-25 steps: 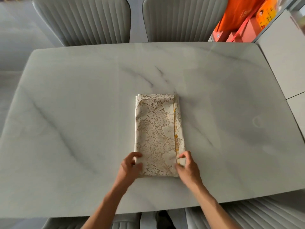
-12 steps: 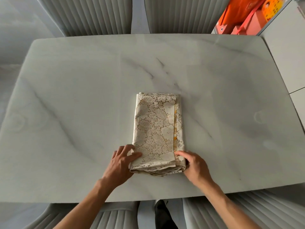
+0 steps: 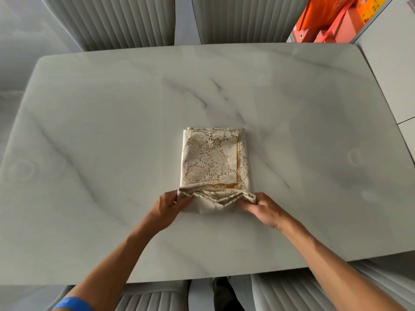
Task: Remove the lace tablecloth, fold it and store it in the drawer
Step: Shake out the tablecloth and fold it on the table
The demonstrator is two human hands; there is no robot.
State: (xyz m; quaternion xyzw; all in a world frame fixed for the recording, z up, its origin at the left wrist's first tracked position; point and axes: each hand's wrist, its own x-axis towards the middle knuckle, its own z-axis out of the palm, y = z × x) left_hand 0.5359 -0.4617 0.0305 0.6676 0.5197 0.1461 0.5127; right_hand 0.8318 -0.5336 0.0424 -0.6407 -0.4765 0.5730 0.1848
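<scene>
Both our hands, left (image 3: 167,206) and right (image 3: 261,207), pinch the near edge of the cream lace tablecloth (image 3: 213,158), mid-fold on the white marble table (image 3: 89,131). Final fold and drawer storage remain.

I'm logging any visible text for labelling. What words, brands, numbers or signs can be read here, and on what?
None can be read.
Yellow-orange printed box at the top right: coloured print, too blurred to read.
Orange bag and red box: no legible text.
Cream lace tablecloth: leaf pattern only.
</scene>
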